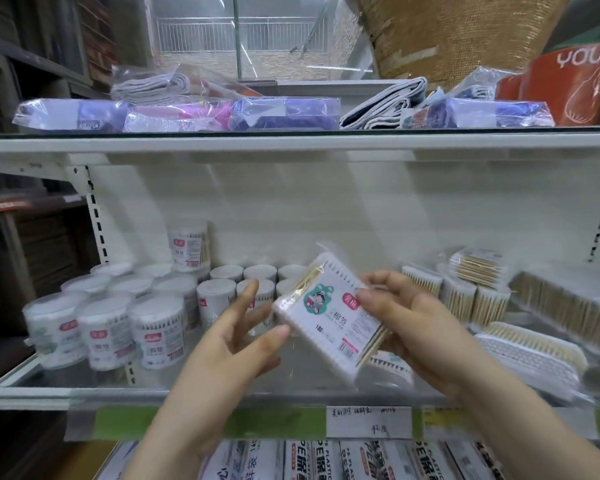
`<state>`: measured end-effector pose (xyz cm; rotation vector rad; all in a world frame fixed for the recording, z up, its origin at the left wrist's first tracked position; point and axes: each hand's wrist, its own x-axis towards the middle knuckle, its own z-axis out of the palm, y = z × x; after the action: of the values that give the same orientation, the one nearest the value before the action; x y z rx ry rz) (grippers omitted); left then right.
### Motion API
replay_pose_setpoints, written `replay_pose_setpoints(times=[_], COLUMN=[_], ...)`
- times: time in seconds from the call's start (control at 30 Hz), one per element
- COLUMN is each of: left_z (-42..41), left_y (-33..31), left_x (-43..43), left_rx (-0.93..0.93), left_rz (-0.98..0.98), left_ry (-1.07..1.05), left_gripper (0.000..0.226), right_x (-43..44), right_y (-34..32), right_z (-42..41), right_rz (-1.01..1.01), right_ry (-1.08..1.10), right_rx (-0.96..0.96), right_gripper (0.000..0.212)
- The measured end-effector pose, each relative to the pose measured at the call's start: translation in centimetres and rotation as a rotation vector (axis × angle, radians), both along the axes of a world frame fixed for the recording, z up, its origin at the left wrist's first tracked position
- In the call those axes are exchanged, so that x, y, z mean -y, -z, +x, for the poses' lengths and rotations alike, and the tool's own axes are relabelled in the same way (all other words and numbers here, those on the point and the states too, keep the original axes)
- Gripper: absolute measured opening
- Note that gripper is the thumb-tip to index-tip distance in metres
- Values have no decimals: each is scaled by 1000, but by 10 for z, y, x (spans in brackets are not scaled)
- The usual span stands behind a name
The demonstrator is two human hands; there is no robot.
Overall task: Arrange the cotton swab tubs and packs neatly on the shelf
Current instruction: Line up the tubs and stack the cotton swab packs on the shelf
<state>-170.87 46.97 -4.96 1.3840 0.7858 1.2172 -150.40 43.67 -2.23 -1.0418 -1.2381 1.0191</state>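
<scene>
Cotton swab pack [329, 313]: flat, probably light, its film wrap likely slippery. Was held tilted above shelf [84, 393], right hand [406, 313] pinching its edge; left hand [236, 327] relaxed alongside. Best gripped across edges.

White back panel [326, 209], bright window [239, 32] above.

Cotton swab pack [329, 315] reads "棉签" and "180"; orange bag [568, 84] reads "YOU"; lower-shelf boxes [326, 459] read "PE PLASTIC".
</scene>
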Motion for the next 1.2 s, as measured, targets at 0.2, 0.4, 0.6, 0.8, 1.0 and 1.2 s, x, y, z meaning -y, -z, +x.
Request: replay_pose_setpoints(times=[0.2, 0.4, 0.6, 0.8, 1.0, 1.2], left_z=[8, 18, -6, 0, -3, -3], left_y=[-7, 0, 7, 19, 18, 17], left_x=[6, 0, -21, -32, -31, -30], left_rx=[-101, -9, 16, -53, 39, 65], left_rz=[49, -13, -52, -62, -55, -85], left_ry=[59, 40, -93, -160, -199, -184], left_gripper=[57, 34, 32, 22, 19, 17], right_x=[-2, -7, -59, -119, -145, -150], right_y=[-9, -6, -30, -9, 10, 16], right_z=[3, -6, 40, 49, 30, 29], right_rz=[88, 47, 160, -24, -102, 31], right_ry=[62, -4, 380, 284, 145, 180], right_rx=[128, 127, 246, 1262, 1544, 1658], right_gripper=[35, 30, 13, 62, 69, 61])
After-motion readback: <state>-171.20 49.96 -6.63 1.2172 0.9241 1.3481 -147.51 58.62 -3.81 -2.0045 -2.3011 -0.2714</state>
